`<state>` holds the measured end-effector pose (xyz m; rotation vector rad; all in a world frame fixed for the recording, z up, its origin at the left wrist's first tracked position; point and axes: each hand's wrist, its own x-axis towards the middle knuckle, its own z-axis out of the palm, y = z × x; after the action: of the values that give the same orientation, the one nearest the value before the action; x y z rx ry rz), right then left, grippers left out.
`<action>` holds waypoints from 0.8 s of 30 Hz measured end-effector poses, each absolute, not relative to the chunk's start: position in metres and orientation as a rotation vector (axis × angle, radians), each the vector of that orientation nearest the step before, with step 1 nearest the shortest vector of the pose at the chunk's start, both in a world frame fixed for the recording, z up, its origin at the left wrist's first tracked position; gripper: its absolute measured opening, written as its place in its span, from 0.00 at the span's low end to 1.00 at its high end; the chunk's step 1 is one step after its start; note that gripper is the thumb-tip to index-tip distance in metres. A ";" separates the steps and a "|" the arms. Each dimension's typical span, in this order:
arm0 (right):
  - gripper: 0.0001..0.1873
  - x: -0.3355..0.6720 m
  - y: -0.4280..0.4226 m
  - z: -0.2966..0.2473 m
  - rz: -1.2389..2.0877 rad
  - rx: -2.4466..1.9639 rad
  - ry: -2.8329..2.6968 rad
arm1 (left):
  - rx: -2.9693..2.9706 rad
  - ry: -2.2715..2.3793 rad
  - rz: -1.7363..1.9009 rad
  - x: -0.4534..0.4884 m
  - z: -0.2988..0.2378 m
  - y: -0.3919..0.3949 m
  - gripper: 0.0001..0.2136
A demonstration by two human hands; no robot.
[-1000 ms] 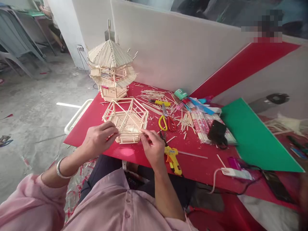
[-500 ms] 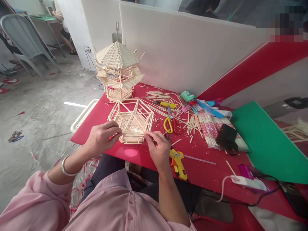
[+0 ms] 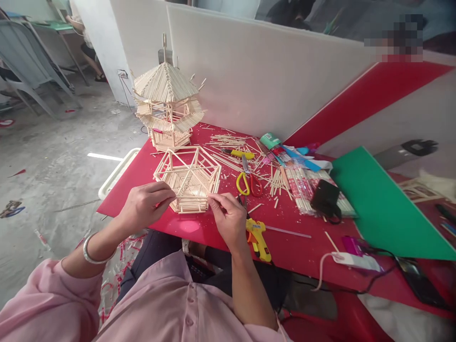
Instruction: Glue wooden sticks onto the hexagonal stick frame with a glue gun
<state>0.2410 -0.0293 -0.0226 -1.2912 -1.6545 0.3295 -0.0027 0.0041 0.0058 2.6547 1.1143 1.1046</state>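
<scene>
L hand [image 3: 147, 203] & R hand [image 3: 228, 216] pinch a stick [image 3: 192, 196], one per end; it runs L-R by frame's [image 3: 195, 208] near side.

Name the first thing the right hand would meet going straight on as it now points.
Probably the hexagonal stick frame, just ahead of the right hand; whether they touch is unclear.

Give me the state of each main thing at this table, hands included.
Left hand: pinching a stick
Right hand: pinching the same stick
Hexagonal frame: upright, unroofed
Tower model: upright, roofed
Scissors: lying flat, handles apart
Glue gun: on its side, power unclear
Yellow cutter: lying flat
Loose sticks: scattered and heaped
</scene>
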 end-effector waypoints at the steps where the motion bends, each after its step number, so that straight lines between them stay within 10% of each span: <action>1: 0.12 0.245 -0.029 -0.021 0.364 -1.316 -1.645 | 2.655 1.111 1.110 -0.003 0.006 0.004 0.08; 15: 0.14 0.360 -0.037 -0.015 0.226 -2.101 -1.833 | 2.588 1.152 1.112 -0.008 -0.004 0.007 0.07; 20: 0.29 0.383 -0.085 -0.042 0.054 -2.152 -1.952 | 2.612 1.129 1.118 -0.010 -0.005 0.009 0.07; 24: 0.18 0.393 -0.103 -0.040 -0.010 -2.246 -1.764 | 2.638 1.116 1.127 -0.007 -0.001 0.008 0.07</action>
<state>0.3926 -0.1028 -0.0399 -2.2457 -1.7638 -0.0100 -0.0074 0.0081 -0.0013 2.6376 1.1158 1.1267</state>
